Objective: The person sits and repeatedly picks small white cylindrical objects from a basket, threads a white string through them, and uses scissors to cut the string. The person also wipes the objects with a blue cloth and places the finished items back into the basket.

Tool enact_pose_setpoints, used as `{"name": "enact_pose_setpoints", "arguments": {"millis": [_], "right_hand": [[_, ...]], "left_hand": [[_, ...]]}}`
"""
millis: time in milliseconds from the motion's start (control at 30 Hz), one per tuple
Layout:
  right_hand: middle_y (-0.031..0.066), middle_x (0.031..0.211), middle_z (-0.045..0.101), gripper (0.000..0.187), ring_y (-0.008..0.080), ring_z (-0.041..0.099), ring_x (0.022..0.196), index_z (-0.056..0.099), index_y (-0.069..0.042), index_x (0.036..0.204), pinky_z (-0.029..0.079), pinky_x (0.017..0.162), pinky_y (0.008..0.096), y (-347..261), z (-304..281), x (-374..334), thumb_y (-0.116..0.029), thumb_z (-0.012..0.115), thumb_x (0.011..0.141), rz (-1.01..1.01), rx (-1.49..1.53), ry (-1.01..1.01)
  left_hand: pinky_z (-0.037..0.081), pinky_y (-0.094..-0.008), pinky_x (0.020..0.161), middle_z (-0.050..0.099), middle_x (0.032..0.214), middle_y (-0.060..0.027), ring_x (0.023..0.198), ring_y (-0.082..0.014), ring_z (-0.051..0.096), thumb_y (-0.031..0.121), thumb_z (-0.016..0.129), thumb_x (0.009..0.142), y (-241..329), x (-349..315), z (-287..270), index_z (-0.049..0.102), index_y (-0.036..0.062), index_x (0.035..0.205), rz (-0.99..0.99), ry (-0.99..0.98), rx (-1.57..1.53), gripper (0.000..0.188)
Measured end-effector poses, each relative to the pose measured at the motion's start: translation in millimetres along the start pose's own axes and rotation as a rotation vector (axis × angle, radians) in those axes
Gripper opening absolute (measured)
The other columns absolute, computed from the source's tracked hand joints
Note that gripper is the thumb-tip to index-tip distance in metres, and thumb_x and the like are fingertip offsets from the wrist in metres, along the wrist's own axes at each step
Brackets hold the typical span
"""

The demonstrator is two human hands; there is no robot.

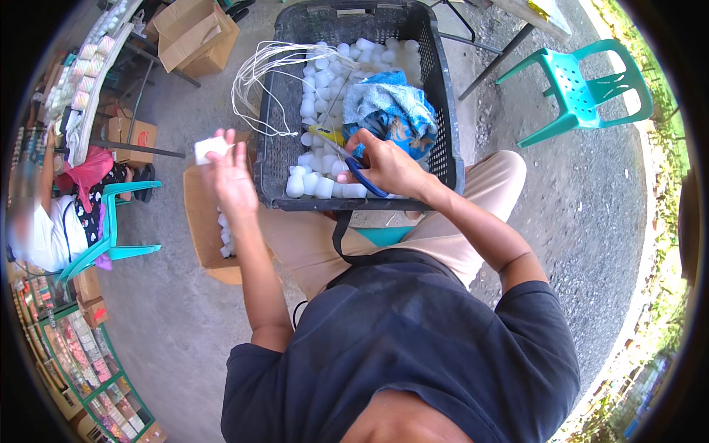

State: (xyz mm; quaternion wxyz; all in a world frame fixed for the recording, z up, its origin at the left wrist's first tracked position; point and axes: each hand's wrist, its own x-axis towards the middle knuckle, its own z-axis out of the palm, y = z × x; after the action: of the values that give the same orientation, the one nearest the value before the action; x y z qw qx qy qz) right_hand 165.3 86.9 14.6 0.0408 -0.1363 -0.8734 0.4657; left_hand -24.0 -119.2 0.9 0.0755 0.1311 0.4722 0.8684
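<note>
My left hand (235, 181) is raised to the left of a black plastic crate (362, 13). It pinches a small white cylinder (212, 150), which looks like a short candle, between thumb and fingers. Over the crate's near part, my right hand (390, 164) grips scissors with dark blue handles (364, 179), the blades pointing up and left. Many similar white cylinders (323, 187) fill the crate. A crumpled blue towel (391, 107) lies on them just beyond my right hand. Something yellow (327, 134) shows beside the scissors' blades.
A loose coil of white cord (273, 63) hangs over the crate's left side. Below my left hand stands an open cardboard box (203, 221) with more white cylinders. A green plastic chair (583, 92) stands at right. At far left, a person (52, 229) sits near a table (111, 74).
</note>
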Motion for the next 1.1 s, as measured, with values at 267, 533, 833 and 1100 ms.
{"name": "enact_pose_setpoints", "arguments": {"millis": [267,533,833,1100], "right_hand": [[0.0131,0.11,0.056,0.024,0.0301,0.06,0.099,0.069,-0.006,0.096,0.049,0.084,0.0383,38.4,6.5,25.9,-0.02,0.071,0.077,-0.285,-0.812,-0.499],[0.017,0.087,0.07,0.022,0.0354,0.067,0.082,0.069,-0.004,0.093,0.052,0.074,0.0437,21.3,41.5,176.3,-0.023,0.066,0.083,-0.183,-0.17,0.246],[0.0115,0.074,0.068,0.012,0.0297,0.066,0.069,0.067,-0.007,0.083,0.051,0.065,0.0404,-3.6,45.0,181.7,-0.018,0.064,0.079,-0.095,0.084,0.356],[0.0097,0.067,0.065,0.022,0.0291,0.063,0.062,0.068,-0.011,0.091,0.049,0.062,0.0414,12.9,21.5,167.2,-0.03,0.067,0.08,-0.175,0.057,0.241]], "left_hand": [[0.053,-0.0328,0.073,0.065,0.09,-0.0109,0.086,-0.0156,0.064,0.017,0.07,0.085,-46.6,19.5,-321.5,0.064,0.0028,0.104,-0.596,0.553,0.998,0.024],[0.046,-0.0319,0.092,0.065,0.112,-0.0128,0.105,-0.0214,0.061,0.018,0.07,0.085,-49.8,66.5,-293.8,0.062,0.0009,0.116,-0.216,0.397,0.98,0.036],[0.047,-0.0291,0.088,0.066,0.11,-0.0152,0.099,-0.0211,0.063,0.036,0.06,0.092,-76.6,192.1,-54.9,0.06,-0.0034,0.115,-0.052,-0.135,0.845,0.046],[0.05,-0.0222,0.063,0.063,0.077,-0.0027,0.065,-0.0085,0.059,0.026,0.061,0.093,-47.4,160.7,-7.6,0.063,0.0032,0.093,-0.399,-0.563,0.582,0.023]]}}
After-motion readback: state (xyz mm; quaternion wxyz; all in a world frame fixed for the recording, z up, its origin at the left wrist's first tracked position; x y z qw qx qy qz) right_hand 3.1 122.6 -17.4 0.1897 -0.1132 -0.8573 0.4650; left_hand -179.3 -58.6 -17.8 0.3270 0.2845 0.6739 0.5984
